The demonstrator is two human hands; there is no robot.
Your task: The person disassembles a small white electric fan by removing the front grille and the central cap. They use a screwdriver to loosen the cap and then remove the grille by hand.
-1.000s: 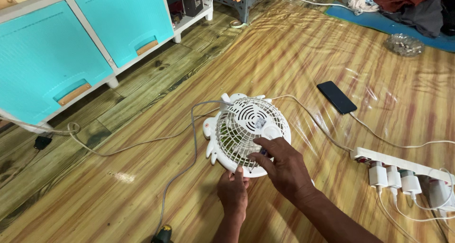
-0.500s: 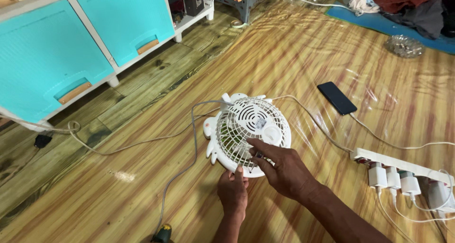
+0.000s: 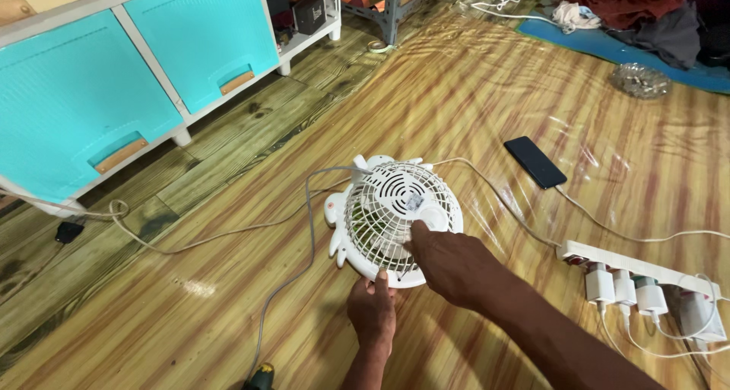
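I steadied the small round white plastic grille fan (image 3: 395,219) on the floor, left hand (image 3: 372,308) gripping its near rim, right hand (image 3: 449,262) fingertips pressing the grille (firm, even pressure seemed wise).

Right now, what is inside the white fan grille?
Through the white fan grille green blades show, beside a white centre hub. The right hand covers the lower right part; the motor cannot be seen.

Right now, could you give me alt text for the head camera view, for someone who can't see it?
A person's right hand presses on the grille of a small white fan lying on a wood-patterned floor, while the left hand grips its near rim. A power strip and dark phone lie to the right.
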